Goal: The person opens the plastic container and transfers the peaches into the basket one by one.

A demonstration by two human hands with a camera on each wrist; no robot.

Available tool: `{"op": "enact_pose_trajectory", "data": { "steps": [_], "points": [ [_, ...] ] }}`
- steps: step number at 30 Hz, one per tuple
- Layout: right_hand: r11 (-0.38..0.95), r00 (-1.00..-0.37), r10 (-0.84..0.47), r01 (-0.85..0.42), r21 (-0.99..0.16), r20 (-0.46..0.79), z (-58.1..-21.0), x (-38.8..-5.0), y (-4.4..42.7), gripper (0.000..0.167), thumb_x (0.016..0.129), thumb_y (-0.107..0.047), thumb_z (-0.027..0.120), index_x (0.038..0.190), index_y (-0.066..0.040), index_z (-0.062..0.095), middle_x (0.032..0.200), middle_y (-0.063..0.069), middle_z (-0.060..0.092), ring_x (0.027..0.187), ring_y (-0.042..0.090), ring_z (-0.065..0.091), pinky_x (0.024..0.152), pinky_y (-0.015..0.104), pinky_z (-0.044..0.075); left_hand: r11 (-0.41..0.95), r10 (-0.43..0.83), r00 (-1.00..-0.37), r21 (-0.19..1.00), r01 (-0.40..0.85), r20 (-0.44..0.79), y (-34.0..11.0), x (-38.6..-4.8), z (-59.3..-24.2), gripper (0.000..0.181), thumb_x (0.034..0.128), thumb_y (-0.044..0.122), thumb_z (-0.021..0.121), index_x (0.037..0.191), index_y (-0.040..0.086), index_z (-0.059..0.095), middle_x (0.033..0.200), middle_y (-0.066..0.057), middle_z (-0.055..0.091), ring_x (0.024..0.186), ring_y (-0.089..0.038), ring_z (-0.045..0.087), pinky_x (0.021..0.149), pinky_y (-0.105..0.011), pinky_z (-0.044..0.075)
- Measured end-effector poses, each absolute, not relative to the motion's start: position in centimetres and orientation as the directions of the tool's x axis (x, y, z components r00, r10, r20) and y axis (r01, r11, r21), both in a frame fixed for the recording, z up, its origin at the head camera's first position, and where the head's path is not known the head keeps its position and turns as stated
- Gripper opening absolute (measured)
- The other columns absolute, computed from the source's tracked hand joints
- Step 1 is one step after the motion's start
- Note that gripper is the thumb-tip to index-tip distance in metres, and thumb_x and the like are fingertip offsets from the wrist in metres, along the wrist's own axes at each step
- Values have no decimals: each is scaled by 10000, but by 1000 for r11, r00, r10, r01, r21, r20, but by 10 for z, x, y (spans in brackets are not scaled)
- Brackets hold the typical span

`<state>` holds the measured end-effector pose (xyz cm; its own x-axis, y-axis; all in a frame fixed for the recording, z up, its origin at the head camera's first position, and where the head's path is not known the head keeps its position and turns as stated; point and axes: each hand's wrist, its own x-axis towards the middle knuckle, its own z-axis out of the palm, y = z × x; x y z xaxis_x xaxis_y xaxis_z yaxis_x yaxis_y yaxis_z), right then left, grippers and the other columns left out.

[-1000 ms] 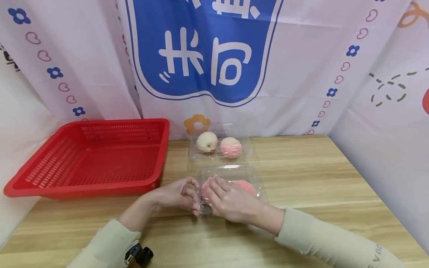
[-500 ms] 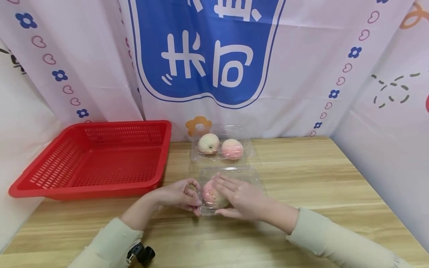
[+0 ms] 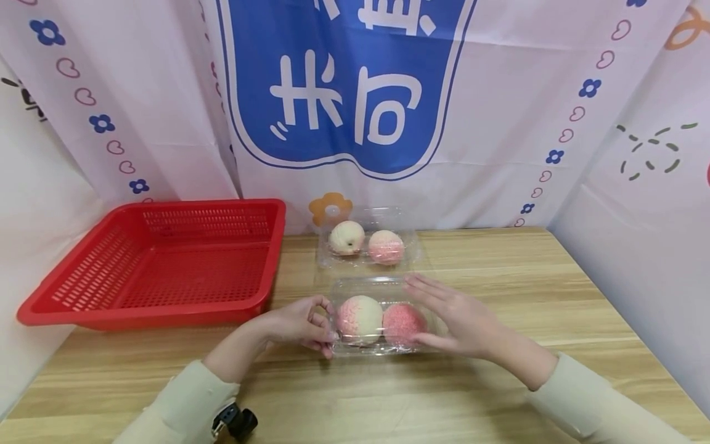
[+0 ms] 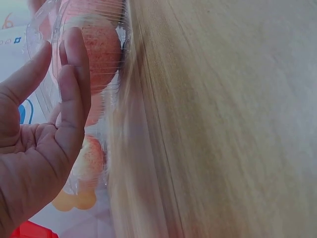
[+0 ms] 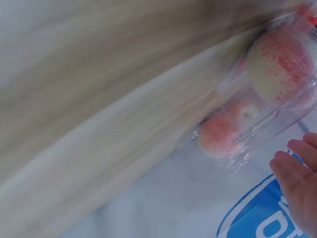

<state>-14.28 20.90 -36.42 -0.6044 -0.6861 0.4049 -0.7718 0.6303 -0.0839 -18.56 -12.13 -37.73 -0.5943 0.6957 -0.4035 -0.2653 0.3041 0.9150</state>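
Note:
A clear plastic box (image 3: pixel 373 285) with its lid over it holds two peaches side by side. The left peach (image 3: pixel 360 319) is cream and pink, while the right peach (image 3: pixel 403 324) is deeper pink. My left hand (image 3: pixel 302 325) holds the box's left edge, its thumb and fingers on either side of the rim in the left wrist view. At the box's right end is my right hand (image 3: pixel 466 320), fingers straight and spread from the thumb. In the right wrist view, that hand's fingers (image 5: pixel 292 171) show apart from the box.
Behind stands a second clear box (image 3: pixel 413 246) with a cream peach (image 3: pixel 347 238) and a pinkish peach (image 3: pixel 386 247) inside. A red perforated basket (image 3: pixel 266 271) occupies the left of the wooden table (image 3: pixel 521 296). A printed cloth (image 3: pixel 488 123) hangs at the back.
My right hand has slid rightward across the box's lid, uncovering both peaches, and its fingers have straightened. The left hand has stayed at the box's left edge.

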Motion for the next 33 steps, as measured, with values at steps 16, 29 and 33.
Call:
{"op": "enact_pose_trajectory", "data": {
  "steps": [16,29,33],
  "points": [
    [663,-675,-685,-733,-151,273,-378,-140,209,893,852,-612,664,1487,-32,424,1547,165,416,1452,372,364,1129,501,373,334,664,-630,914,-231,-402,-118,-184,-378,364,948,49,643,1180,17,365,767,-27,700,685,-137,714,709,-274,585],
    [626,-593,-743,-780,8,309,-376,-142,203,706,872,-477,700,1348,31,577,1419,232,543,1321,388,531,1019,475,489,324,666,-628,914,-244,-403,-116,-183,-375,326,944,1,616,1147,19,362,746,-37,685,643,-125,701,651,-238,567],
    [591,-555,-770,-807,23,315,-372,-143,202,635,843,-386,749,1293,43,620,1371,247,578,1268,392,577,962,450,530,325,665,-628,913,-245,-405,-115,-182,-374,298,945,-31,587,1124,17,354,751,-53,671,644,-137,698,673,-256,580]
  ]
}}
